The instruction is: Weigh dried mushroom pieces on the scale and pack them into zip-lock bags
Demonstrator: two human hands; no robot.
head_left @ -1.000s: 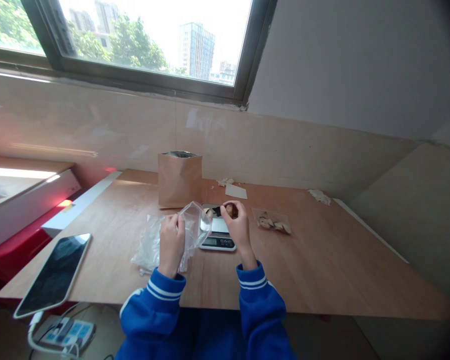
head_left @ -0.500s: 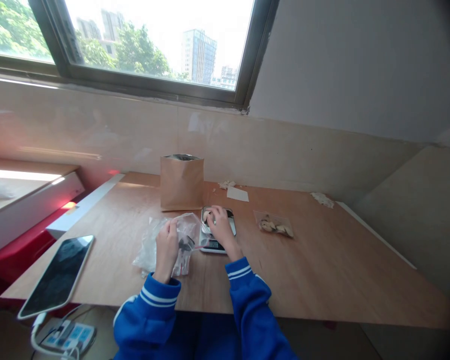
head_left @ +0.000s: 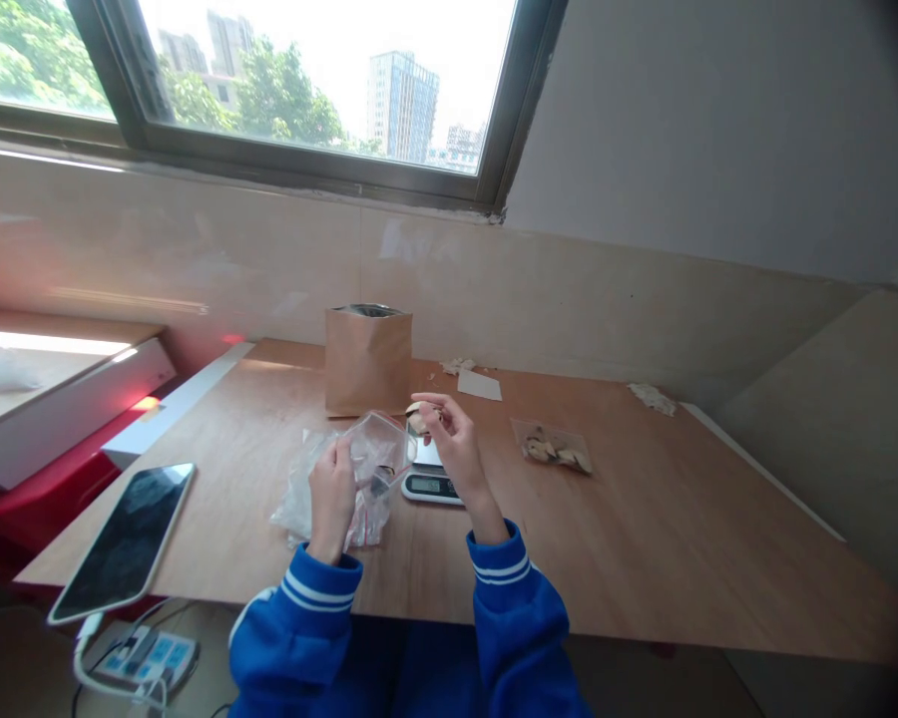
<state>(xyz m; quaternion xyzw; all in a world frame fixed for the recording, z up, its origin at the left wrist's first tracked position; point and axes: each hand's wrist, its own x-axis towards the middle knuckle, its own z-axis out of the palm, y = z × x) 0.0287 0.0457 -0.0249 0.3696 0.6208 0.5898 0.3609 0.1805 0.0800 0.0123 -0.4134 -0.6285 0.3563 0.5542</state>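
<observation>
My left hand [head_left: 332,491] grips a small clear plastic bag [head_left: 378,457] and holds its mouth open toward the right. My right hand [head_left: 449,437] is raised just right of the bag's mouth, fingers pinched on a pale dried slice [head_left: 417,415]. Below and between the hands a small digital scale [head_left: 432,476] lies on the wooden table [head_left: 644,529]. More clear bags [head_left: 303,486] lie crumpled under my left hand.
An open brown paper pouch [head_left: 367,359] stands behind the scale. A filled clear bag of slices [head_left: 552,447] lies to the right. A tablet [head_left: 125,539] rests at the table's left front corner. Paper scraps [head_left: 479,383] lie near the wall, and a power strip [head_left: 139,653] is on the floor.
My right hand went down onto the scale's plate, then rose with a slice toward the bag's mouth. My left hand tilted the bag's opening up again.
</observation>
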